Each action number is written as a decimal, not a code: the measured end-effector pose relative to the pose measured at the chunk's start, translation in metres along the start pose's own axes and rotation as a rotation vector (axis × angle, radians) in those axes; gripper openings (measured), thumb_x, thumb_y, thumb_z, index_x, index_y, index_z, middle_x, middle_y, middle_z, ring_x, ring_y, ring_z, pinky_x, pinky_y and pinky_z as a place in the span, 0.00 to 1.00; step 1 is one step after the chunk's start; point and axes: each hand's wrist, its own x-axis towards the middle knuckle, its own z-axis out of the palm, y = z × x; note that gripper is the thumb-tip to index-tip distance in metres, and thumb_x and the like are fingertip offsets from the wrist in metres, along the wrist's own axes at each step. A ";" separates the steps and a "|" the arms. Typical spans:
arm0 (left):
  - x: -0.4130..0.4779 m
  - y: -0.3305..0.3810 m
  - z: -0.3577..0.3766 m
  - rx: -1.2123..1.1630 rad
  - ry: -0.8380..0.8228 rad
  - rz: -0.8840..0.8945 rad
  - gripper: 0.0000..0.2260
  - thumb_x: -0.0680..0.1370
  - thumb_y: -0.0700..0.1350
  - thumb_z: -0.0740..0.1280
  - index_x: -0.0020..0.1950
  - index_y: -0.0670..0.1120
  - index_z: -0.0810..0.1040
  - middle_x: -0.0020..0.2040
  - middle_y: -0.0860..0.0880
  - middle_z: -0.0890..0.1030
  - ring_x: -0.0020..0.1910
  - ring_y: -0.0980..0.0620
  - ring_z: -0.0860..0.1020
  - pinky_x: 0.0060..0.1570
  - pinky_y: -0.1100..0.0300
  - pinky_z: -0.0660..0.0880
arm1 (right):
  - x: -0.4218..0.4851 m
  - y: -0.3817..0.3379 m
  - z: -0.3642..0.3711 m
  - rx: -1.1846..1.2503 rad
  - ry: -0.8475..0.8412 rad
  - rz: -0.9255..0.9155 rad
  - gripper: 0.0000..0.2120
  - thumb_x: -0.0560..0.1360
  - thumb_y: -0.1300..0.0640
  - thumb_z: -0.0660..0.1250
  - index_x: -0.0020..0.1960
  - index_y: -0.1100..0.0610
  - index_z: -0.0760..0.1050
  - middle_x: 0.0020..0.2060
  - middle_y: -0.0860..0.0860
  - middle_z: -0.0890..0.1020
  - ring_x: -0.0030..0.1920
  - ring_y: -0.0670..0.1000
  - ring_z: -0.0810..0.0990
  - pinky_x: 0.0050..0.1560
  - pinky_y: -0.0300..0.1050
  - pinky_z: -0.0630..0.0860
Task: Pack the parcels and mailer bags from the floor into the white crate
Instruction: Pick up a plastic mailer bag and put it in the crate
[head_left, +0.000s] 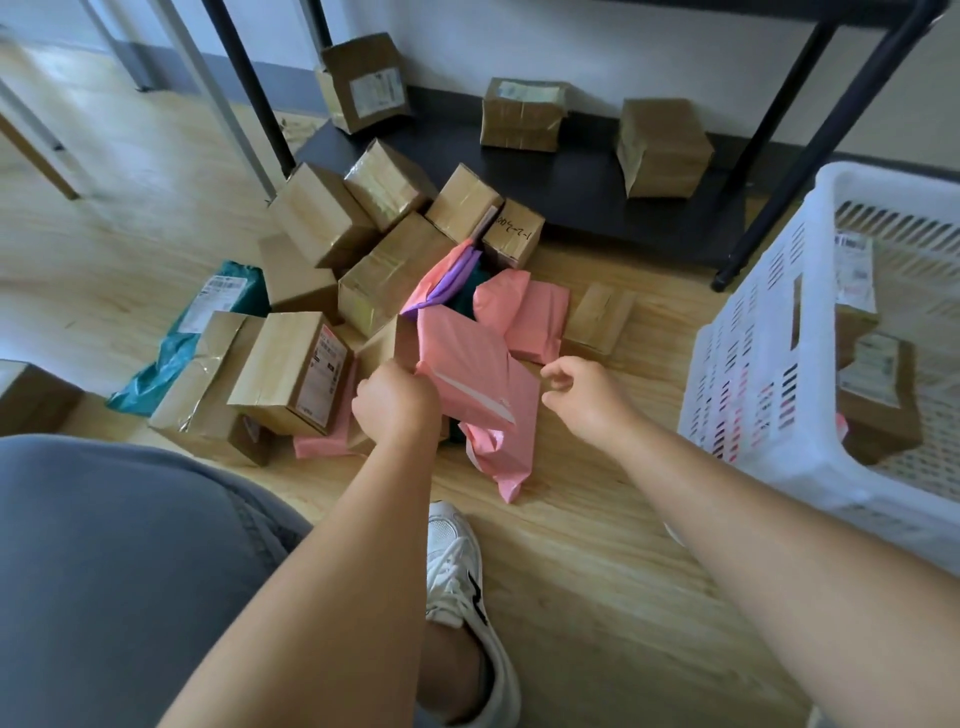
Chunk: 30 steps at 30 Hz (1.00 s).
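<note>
1. Pink mailer (475, 384) on the floor (597, 545), against the box pile (322, 218); left hand (397, 405) grips its left edge.
2. Right hand (582, 395) just beside its right edge, fingers loosely curled, holding nothing.
3. Crate (769, 364) at right, parcels (878, 400) inside.

Wood floor (597, 545) carries heap of cardboard boxes (322, 213); pink bags (535, 317) among them; teal bag (208, 322) at left edge; white crate (753, 395) at right; low black shelf (582, 176) behind holds three boxes (522, 114).
</note>
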 end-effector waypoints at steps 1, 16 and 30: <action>-0.004 0.005 -0.003 -0.019 -0.005 0.024 0.10 0.77 0.48 0.61 0.52 0.50 0.81 0.47 0.46 0.81 0.48 0.43 0.78 0.49 0.52 0.77 | -0.001 0.000 -0.002 0.010 0.005 -0.004 0.14 0.77 0.60 0.65 0.62 0.53 0.76 0.47 0.48 0.80 0.43 0.47 0.77 0.41 0.39 0.71; -0.099 0.102 -0.033 -0.453 -0.257 0.385 0.06 0.74 0.48 0.72 0.44 0.45 0.83 0.38 0.49 0.82 0.36 0.50 0.79 0.32 0.63 0.75 | -0.064 -0.002 -0.090 -0.093 0.229 -0.235 0.13 0.73 0.51 0.71 0.56 0.52 0.77 0.46 0.44 0.75 0.43 0.48 0.77 0.37 0.42 0.74; -0.162 0.155 -0.051 -0.566 -0.372 0.559 0.08 0.79 0.50 0.65 0.40 0.55 0.78 0.39 0.56 0.81 0.41 0.54 0.79 0.43 0.58 0.76 | -0.080 0.003 -0.145 0.011 0.529 -0.173 0.09 0.78 0.52 0.63 0.40 0.53 0.73 0.33 0.49 0.79 0.32 0.52 0.78 0.30 0.41 0.70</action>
